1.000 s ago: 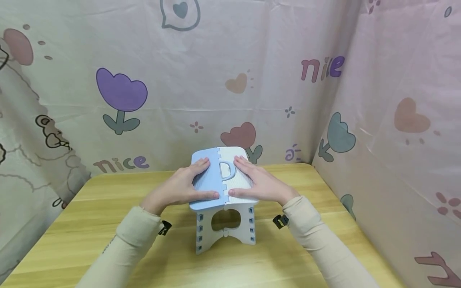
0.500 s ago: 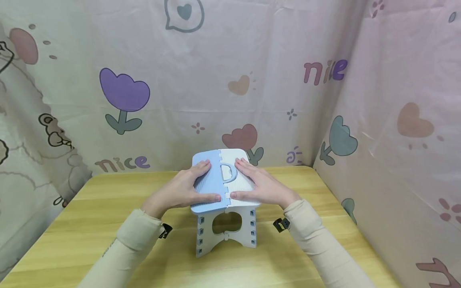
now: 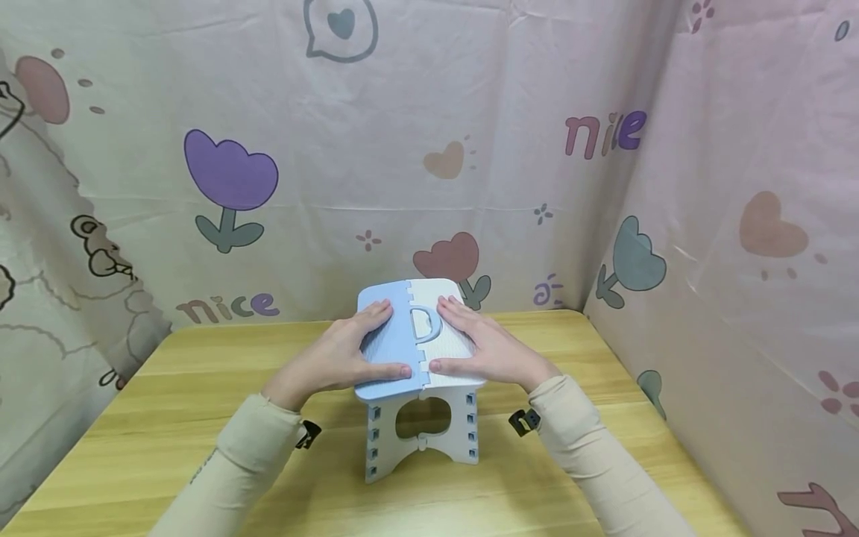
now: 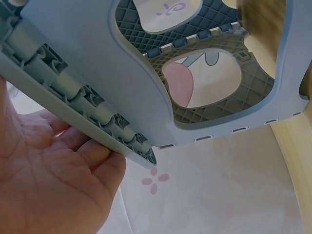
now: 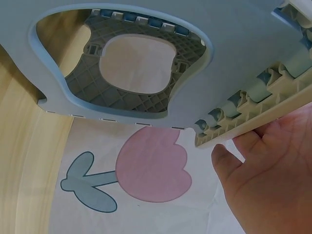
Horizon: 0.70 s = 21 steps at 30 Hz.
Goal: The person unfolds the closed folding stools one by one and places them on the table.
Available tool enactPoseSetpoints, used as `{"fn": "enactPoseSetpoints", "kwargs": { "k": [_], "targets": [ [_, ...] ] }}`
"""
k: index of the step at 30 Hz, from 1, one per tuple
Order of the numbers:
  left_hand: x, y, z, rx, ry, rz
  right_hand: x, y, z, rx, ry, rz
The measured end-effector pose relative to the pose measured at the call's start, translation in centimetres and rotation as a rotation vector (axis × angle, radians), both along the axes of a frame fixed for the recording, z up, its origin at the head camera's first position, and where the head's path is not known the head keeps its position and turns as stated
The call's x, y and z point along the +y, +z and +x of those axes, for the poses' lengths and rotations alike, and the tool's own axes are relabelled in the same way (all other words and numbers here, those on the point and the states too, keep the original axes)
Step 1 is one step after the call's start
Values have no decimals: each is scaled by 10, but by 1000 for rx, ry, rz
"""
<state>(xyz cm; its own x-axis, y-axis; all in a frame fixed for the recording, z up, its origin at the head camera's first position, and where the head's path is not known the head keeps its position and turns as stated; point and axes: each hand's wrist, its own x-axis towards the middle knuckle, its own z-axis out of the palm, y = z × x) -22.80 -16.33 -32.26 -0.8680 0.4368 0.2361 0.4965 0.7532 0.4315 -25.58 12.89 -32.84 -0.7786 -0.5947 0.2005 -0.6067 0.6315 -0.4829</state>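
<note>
A folding step stool (image 3: 391, 350) stands unfolded on the wooden table. Its top is half blue and half white, hinged along the middle, with a blue D-shaped handle (image 3: 429, 325) at the centre. My left hand (image 3: 342, 350) rests on the blue half, thumb along the near edge and fingers stretched toward the far side. On the white half lies my right hand (image 3: 493, 344), posed in a mirrored way. From below, in the left wrist view, the palm of the left hand (image 4: 53, 170) hangs past the seat edge. Part of the right hand (image 5: 268, 170) shows likewise under its edge.
The wooden table (image 3: 221, 373) extends around the stool. A patterned curtain (image 3: 322, 149) hangs behind the table's back edge and along both sides. A small black clip (image 3: 523, 421) sits at the right wrist, and a similar black clip (image 3: 307, 434) at the left.
The whole scene has shifted slightly down and right in the head view. Both hands keep the same place on the stool.
</note>
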Motion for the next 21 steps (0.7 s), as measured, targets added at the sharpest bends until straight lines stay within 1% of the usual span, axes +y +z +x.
{"fn": "enactPoseSetpoints", "kwargs": {
  "k": [5,8,12,14,15,18,19,21],
  "targets": [
    [-2,-1,0,1,4,-3,-2,-2,0,9,-2,-10],
    [-3,-1,1,8,7,-1,-3,-5,1,15,-3,-34],
    [-4,-1,4,20,-3,4,-1,-6,5,13,-3,-118],
    [-5,-1,6,27,-12,35,4,-7,8,17,-9,-166],
    [-6,-2,6,31,-14,66,7,-7,9,27,-17,-185],
    [-15,-3,10,53,24,162,21,-7,13,46,-75,-227],
    [-19,-4,11,59,49,187,27,-7,13,56,-105,-226],
    [-30,-6,13,76,113,208,39,-8,14,69,-174,-216]
  ]
}}
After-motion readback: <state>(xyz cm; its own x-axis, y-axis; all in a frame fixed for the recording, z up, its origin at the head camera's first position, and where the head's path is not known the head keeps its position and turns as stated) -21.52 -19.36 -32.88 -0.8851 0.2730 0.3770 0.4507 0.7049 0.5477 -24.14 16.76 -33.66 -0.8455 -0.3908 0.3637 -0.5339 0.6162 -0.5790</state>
